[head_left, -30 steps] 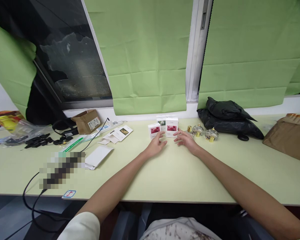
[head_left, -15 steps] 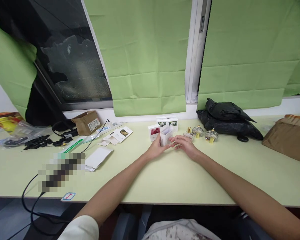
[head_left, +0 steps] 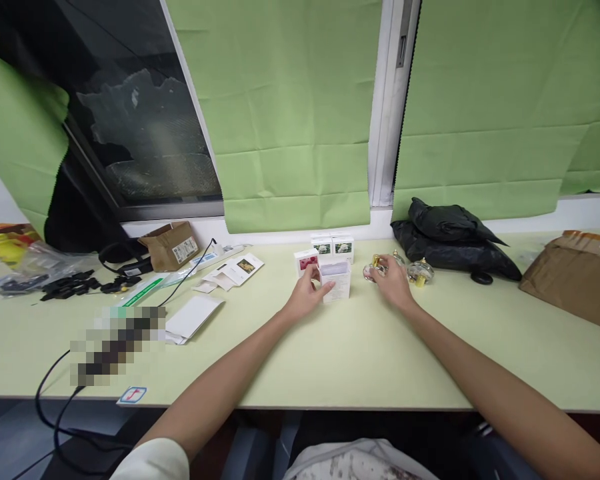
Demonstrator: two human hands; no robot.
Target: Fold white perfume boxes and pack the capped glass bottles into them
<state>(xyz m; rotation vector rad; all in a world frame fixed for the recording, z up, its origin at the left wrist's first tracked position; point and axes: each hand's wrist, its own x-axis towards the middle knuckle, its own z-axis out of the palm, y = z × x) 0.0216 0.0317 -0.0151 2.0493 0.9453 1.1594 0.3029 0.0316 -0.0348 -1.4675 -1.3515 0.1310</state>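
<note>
A small white box (head_left: 338,285) stands upright with its top open. My left hand (head_left: 306,293) grips it at the left side, fingers behind and thumb in front. To the right, my right hand (head_left: 396,283) has its fingers closed around the gold top of a round glass perfume bottle (head_left: 369,272), which still appears to rest on the table. Another gold-topped perfume bottle (head_left: 421,272) stands right of that hand, and one more is partly hidden behind the fingers. Just behind my left hand is a white box with a pink flower picture (head_left: 306,259).
Two white boxes with white-flower pictures (head_left: 343,249) stand at the back. Flattened white cartons (head_left: 195,317) lie left. Black plastic parcels (head_left: 453,237) and a brown parcel (head_left: 575,280) occupy the right. A small open cardboard box (head_left: 173,247), cables and black parts are at far left.
My right hand has moved right, from the open white box to the perfume bottle, and closed on its gold top. The box in my left hand has turned to show its broad side.
</note>
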